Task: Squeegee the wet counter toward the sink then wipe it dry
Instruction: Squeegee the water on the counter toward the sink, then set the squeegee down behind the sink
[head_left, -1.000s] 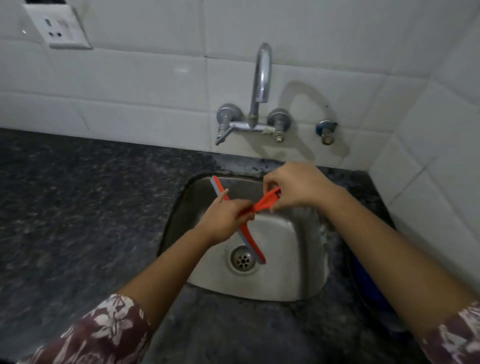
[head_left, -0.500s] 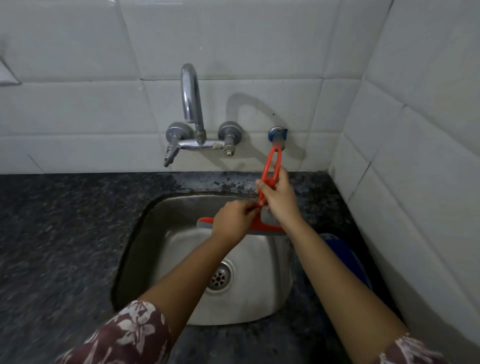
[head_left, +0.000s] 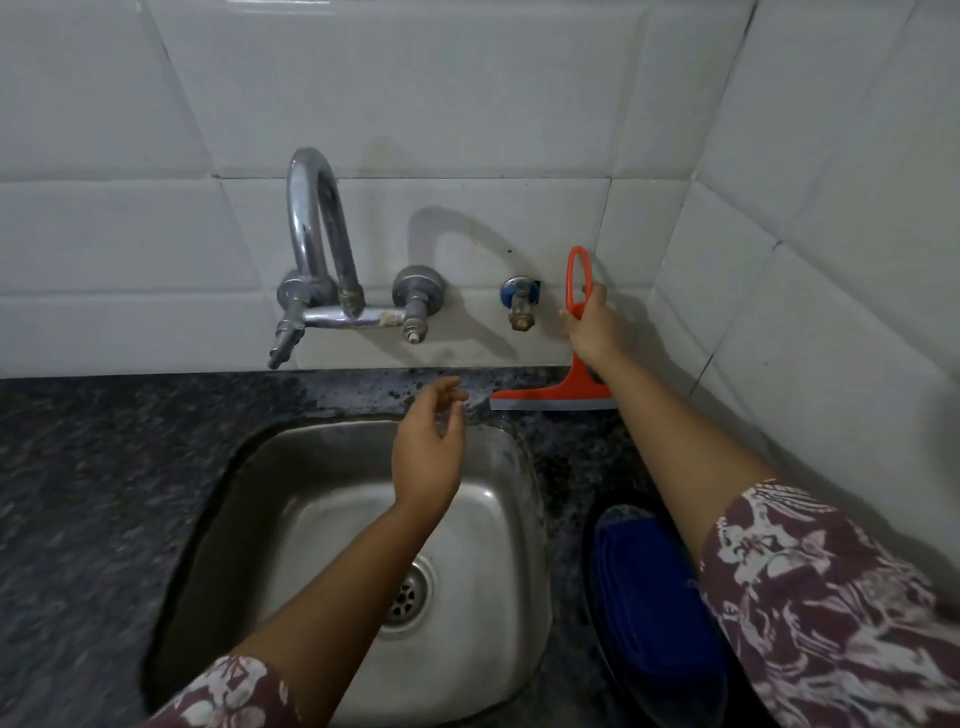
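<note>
Now we hold the red squeegee (head_left: 571, 382) upright in our right hand (head_left: 592, 332), grip closed on its handle, blade on the bench (head_left: 130, 457) behind the sink (head_left: 498, 519); our left hand (head_left: 428, 452) hovers open.

from my remote seat i saw an orange squeegee (head_left: 574, 384) with a pale grey blade edge. the counter (head_left: 104, 467) was dark speckled granite, black flecked with grey. the sink (head_left: 322, 467) was dull silver steel and the tap (head_left: 317, 249) chrome. the wall tiles (head_left: 415, 104) were white. a deep blue cloth (head_left: 649, 597) was there. the sleeves (head_left: 831, 597) were maroon with a white floral print.
</note>
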